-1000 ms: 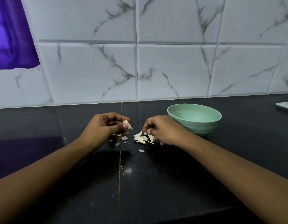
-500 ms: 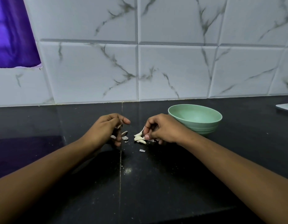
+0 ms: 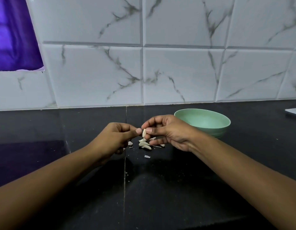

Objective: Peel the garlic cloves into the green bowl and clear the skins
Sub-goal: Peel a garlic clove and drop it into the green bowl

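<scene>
Starting on the left: the left hand [image 3: 115,138] is hovering just above the tabletop [image 3: 60,130] with its fingers [image 3: 122,129] curled in and the thumb tip poking right up against the clove [image 3: 144,132]. Honestly can't tell if it's gripping it or just touching. The clove is hanging in the air between both hands, standing roughly upright, long axis running up and down. The right hand [image 3: 167,131] is pinching it between thumb and forefinger. Right underneath, a little pile of cloves [image 3: 144,145] is sitting on the tabletop with bits of skin [image 3: 147,156] lying around it. The green bowl [image 3: 202,123] is sitting just right of the right hand, so I'm guessing that hand is doing the drop once the skin's off.
</scene>
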`<act>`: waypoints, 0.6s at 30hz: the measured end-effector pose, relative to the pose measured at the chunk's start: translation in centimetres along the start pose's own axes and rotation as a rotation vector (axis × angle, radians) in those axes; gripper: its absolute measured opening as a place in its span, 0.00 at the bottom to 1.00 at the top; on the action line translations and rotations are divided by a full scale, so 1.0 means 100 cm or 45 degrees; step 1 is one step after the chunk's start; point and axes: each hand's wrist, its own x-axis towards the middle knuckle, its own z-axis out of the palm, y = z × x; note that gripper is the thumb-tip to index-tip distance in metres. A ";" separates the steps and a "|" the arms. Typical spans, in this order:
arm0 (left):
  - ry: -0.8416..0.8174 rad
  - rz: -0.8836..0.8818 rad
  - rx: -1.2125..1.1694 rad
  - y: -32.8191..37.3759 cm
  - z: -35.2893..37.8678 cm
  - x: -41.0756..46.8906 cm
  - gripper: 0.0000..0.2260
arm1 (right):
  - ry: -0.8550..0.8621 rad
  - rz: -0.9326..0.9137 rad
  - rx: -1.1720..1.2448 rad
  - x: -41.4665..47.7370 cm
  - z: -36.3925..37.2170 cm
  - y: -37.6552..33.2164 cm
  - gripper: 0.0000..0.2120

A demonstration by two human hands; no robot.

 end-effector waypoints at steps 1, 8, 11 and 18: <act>0.007 0.040 0.000 0.001 0.001 -0.001 0.08 | 0.013 -0.020 0.023 0.000 0.001 0.000 0.04; 0.143 0.219 0.031 -0.001 0.001 -0.002 0.09 | 0.083 -0.137 0.017 0.002 0.004 0.004 0.04; 0.163 0.278 0.064 -0.002 0.001 -0.001 0.09 | 0.057 -0.128 0.074 0.002 0.003 0.003 0.05; 0.257 0.378 0.207 -0.003 0.001 -0.002 0.05 | 0.123 -0.283 -0.077 0.002 0.009 0.006 0.04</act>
